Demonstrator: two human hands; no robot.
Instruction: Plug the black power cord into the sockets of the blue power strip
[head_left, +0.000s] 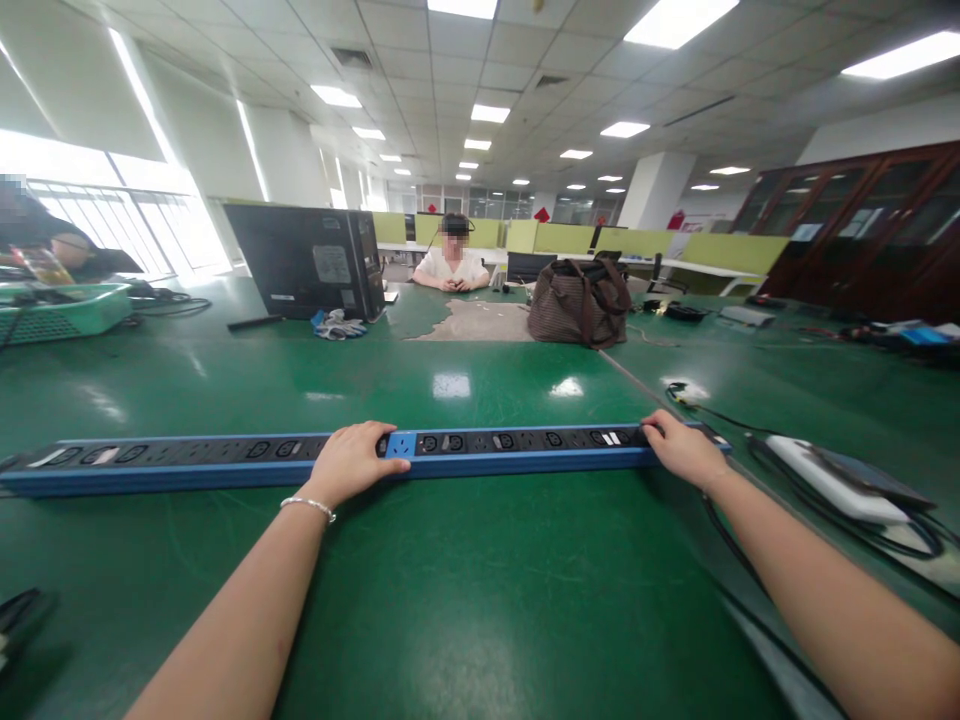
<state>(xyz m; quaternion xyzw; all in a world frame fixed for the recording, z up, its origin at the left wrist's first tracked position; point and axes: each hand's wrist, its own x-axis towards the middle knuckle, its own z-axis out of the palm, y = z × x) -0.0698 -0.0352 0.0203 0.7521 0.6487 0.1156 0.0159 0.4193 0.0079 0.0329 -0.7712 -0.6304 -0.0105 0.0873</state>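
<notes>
A long blue-edged power strip (480, 462) with a black face and several sockets lies across the green table in front of me. One of its outlets is a bright blue socket (402, 444). My left hand (351, 462) wraps over the strip just left of that socket, thumb along the near edge and fingers over the far side. Near the right end of the strip, my right hand (686, 450) is closed in a pinch at its top. What lies between those fingertips is too small and dark to make out. A black cable (731, 540) runs beneath my right forearm.
A white device with cables (832, 480) lies at right. Farther back are a black computer case (307, 262), gloves (339, 325), a brown bag (577, 300) and a green basket (67, 315). A person (451, 265) sits across the table; another (45, 230) is far left.
</notes>
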